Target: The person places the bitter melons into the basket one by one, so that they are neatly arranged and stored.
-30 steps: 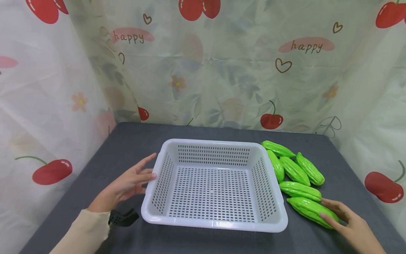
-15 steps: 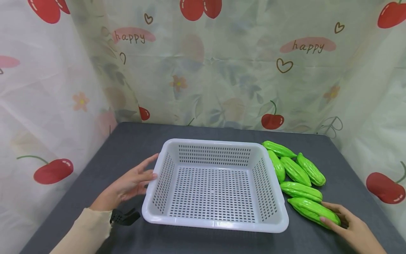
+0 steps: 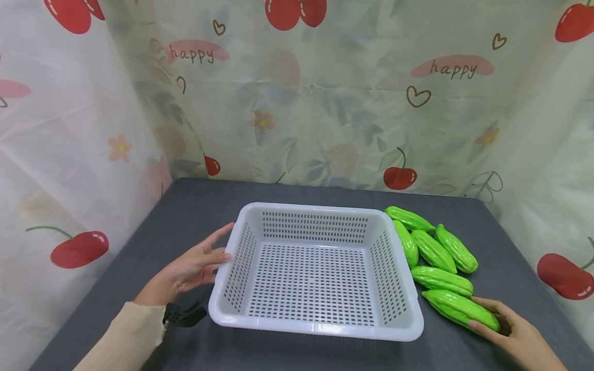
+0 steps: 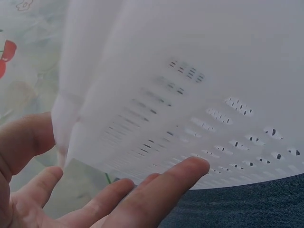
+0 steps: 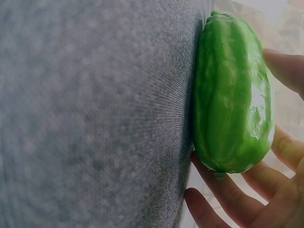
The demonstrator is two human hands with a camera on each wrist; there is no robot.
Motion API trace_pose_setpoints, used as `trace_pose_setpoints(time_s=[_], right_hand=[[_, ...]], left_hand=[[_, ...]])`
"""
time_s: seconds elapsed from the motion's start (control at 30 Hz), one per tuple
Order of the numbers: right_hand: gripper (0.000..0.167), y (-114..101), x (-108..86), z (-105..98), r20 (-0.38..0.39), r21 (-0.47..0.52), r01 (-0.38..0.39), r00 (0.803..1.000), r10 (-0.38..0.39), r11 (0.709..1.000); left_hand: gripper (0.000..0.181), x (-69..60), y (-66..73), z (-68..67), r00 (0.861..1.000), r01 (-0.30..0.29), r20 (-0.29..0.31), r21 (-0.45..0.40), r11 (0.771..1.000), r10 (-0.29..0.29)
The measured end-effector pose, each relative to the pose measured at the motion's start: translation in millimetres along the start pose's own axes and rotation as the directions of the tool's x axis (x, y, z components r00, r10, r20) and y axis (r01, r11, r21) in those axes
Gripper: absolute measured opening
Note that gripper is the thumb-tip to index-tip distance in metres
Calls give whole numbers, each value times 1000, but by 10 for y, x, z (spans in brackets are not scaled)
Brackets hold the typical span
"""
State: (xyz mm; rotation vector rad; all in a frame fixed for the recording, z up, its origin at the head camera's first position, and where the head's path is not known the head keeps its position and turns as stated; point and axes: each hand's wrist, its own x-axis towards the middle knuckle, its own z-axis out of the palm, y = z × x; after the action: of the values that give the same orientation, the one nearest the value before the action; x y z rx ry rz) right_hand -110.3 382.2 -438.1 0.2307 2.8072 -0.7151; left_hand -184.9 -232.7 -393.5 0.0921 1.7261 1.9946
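Observation:
A white plastic basket (image 3: 313, 330) with slotted walls stands mid-table in the head view. My left hand (image 3: 187, 270) is at its left side, fingers spread and fairly straight, touching the rim; the left wrist view has fingers (image 4: 166, 190) against the outer wall. To the right of the basket, my right hand (image 3: 515, 330) holds the nearest green bitter melon (image 3: 457, 307) at its right end, thumb on the near side and fingers on the far side. In the right wrist view that bitter melon (image 5: 232, 99) lies on the table, partly ringed by the hand (image 5: 266, 194).
Several more glossy bitter melons (image 3: 433, 251) lie together along the basket's right side. The dark table (image 3: 204, 193) is enclosed by a printed curtain (image 3: 315, 103) at the back and both sides. A black strap device (image 3: 185, 315) sits at my left wrist.
The head view has shifted slightly, so everything sits a little further right. My right thumb and fingers have settled closer around the bitter melon's end. The left hand stays at the basket.

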Motion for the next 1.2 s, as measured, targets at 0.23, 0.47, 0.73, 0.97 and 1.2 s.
trace_pose_setpoints(time_s=[0.23, 0.47, 0.73, 0.97, 1.2], right_hand=[[94, 13, 5, 7, 10, -5, -8, 1000, 9, 1000], [95, 51, 22, 19, 3, -20, 19, 1000, -18, 1000], [93, 78, 57, 27, 5, -47, 41, 999, -41, 998], [92, 50, 53, -3, 28, -69, 48, 999, -46, 997], [91, 53, 47, -9, 15, -82, 76, 997, -75, 994]], left_hand=[[91, 16, 3, -23, 1000, 5, 21, -29, 1000, -4], [91, 19, 9, -23, 1000, 10, 19, -23, 1000, -9], [91, 17, 15, -29, 1000, 13, 24, -20, 1000, -12], [91, 25, 24, -39, 1000, 15, 26, -26, 1000, -15], [90, 30, 27, -46, 999, 9, 32, -30, 1000, -8]])
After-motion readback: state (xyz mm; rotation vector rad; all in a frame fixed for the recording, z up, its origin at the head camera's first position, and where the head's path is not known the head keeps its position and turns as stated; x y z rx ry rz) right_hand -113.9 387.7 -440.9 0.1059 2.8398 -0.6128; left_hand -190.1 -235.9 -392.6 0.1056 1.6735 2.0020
